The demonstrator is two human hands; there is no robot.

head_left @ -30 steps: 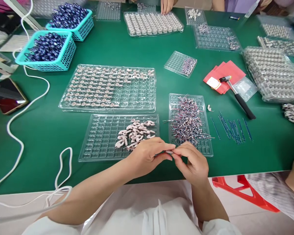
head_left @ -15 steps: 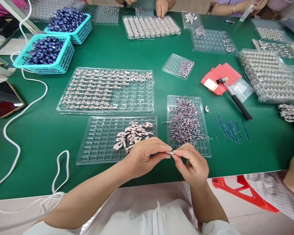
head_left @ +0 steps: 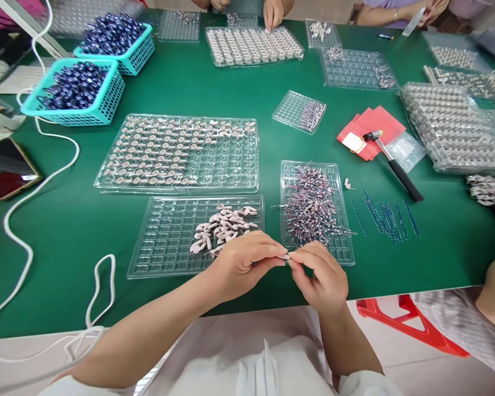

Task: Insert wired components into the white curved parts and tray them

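My left hand and my right hand meet above the table's front edge, fingertips pinched from both sides on one small whitish earbud shell. Most of that shell is hidden by the fingers. Just behind my left hand, a clear plastic tray bears a heap of similar pale shells with curved stems. Beyond my right hand, another clear tray carries a tangled pile of small wired parts with thin purple and blue leads.
A larger tray holds rows of shells. Blue baskets of shiny dark-blue pieces stand back left, near a phone and white cable. Right lie a small hammer, red packets and thin blue strips. Co-workers' hands are opposite.
My hands stay pinched on the shell, and my right hand has shifted slightly to the left. The objects on the table keep their places.
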